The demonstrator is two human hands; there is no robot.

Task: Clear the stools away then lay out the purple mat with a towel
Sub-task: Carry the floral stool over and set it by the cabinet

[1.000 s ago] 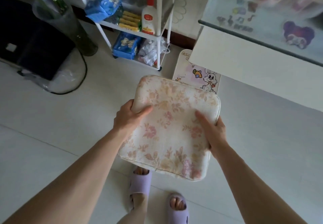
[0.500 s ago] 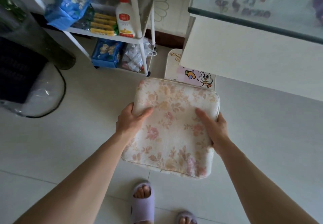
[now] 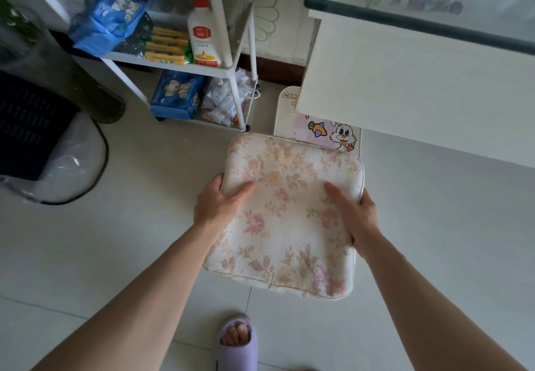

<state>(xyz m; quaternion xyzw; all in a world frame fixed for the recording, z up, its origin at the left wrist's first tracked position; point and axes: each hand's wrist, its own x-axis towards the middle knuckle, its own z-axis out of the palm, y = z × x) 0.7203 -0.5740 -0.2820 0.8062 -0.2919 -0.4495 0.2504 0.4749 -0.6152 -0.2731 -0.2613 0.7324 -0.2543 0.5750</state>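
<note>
I hold the stool [image 3: 286, 226] in both hands, and its flowered cushion top faces up at me. My left hand [image 3: 215, 207] grips the left edge, with the thumb laid across the top and the fingers curled out of sight below. My right hand [image 3: 357, 220] grips the right edge the same way, thumb pointing in over the flowers and fingers wrapped round the side. The stool hangs between my hands, clear of the pale tiled floor [image 3: 115, 240]. I cannot see what lies under its top. Just past its far edge, beyond my right thumb, a rabbit stool [image 3: 333, 133] stands on the floor, partly tucked under the table [image 3: 405, 81]. The table's white side fills the space beyond my right hand, and its glass top carries purple stickers. Beyond my left hand stands a white rack [image 3: 228, 69]. On one shelf is a bottle [image 3: 202, 31] with a red cap, with yellow packets [image 3: 166, 44] beside it and a blue pack [image 3: 113, 14] further left. The shelf below holds a blue box [image 3: 176, 95] and some clear bags [image 3: 223, 101]. Well out to the left of my left hand are a dark green vase [image 3: 72, 81] and a black crate [image 3: 29, 127] sitting on clear plastic. Below the grip, close to me, one foot in a purple slipper [image 3: 237, 344] rests on the tiles.
</note>
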